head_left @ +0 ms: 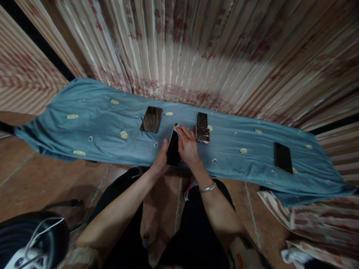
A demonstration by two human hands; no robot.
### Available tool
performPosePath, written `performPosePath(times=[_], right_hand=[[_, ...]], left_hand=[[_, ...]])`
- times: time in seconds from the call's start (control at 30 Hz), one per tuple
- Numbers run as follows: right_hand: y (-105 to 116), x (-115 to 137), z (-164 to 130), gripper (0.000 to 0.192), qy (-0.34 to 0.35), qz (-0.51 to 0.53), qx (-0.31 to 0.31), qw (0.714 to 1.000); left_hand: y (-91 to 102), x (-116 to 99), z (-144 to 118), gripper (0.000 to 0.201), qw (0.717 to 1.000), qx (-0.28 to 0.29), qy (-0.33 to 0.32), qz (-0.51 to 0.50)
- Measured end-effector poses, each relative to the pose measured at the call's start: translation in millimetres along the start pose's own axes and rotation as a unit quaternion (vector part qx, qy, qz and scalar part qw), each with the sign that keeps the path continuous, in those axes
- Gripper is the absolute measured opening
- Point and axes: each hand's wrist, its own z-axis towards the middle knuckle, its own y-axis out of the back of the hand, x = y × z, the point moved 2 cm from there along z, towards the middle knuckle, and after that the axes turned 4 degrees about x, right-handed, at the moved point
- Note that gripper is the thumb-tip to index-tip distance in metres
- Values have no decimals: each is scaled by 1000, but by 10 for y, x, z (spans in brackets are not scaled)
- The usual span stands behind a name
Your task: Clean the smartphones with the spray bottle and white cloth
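My left hand (161, 157) grips the lower left edge of a dark-screened smartphone (173, 150), its thumb along the side. The phone is tilted near the front edge of the blue cloth. Over the phone's top end, my right hand (187, 145) is closed, pressing a small white wipe (176, 127) against the screen. Just right of that hand lies a folding phone (202, 127), opened out on the cloth. To the left, a dark glossy phone (152, 119) lies flat. Another black phone (283, 157) rests toward the right end.
A blue cloth (106, 130) with yellow prints covers the long narrow surface. Pleated patterned curtains (174, 52) hang right behind it. At lower left stands a round black stool (56, 235) bearing a white power strip (28, 257) and cable. Tiled floor (159, 209) shows below.
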Motion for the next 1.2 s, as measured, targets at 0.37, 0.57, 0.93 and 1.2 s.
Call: performPosePath(times=[0.37,0.57,0.93,1.2], right_hand=[[-44,85,-83,49,4,12,26,1000],[7,-18,1,48,-2,-10,-2,1000],[-54,69,-45,49,2,10,19,1000],[1,-46,-7,46,-19,2,5,1000]], left_hand=[[24,-93,1,57,1000,1,-15,-17],[-48,-58,-64,58,1000,3,12,0],[-2,-151,-19,55,999,-8,-13,-41],[5,-91,-18,54,999,17,-1,-30]])
